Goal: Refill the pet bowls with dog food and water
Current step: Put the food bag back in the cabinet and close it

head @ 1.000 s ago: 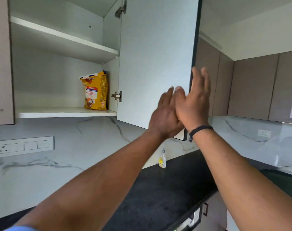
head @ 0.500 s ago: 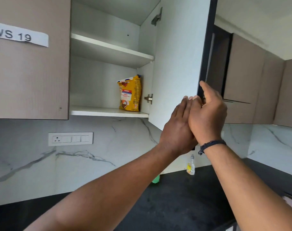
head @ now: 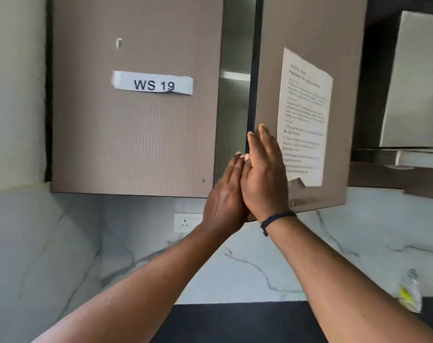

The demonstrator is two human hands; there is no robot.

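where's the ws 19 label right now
In the head view the WS 19 label is stuck on the closed left cabinet door, upper left of the left hand.

In front of you, the black stone countertop carries one small clear plastic bottle with a yellow label at its right.

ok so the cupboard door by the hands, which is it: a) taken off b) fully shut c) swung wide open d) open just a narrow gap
d: the cupboard door with the printed sheet stands slightly ajar, leaving a narrow gap that shows a sliver of shelf, and the right hand lies flat against the door's edge, with the left hand beside it.
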